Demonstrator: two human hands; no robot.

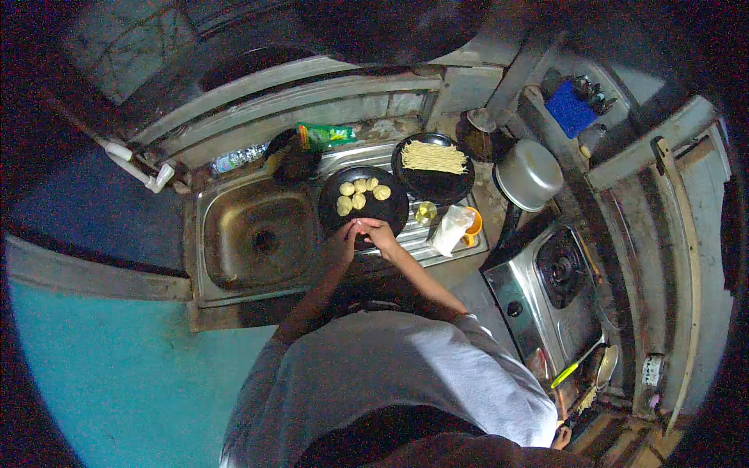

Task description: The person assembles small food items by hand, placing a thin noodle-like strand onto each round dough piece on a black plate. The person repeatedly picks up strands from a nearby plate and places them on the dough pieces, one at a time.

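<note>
Left hand (346,237) and right hand (380,232) meet, fingertips together, whether gripping anything unclear, over a round black plate (382,207). On it, rounded yellow dough lumps (359,186) sit whole; right of it, thin dough strips (434,157) look finished.

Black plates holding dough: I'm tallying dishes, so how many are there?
2: a black plate with round dough pieces, beside the sink; and a second black plate with dough strips, farther right.
</note>
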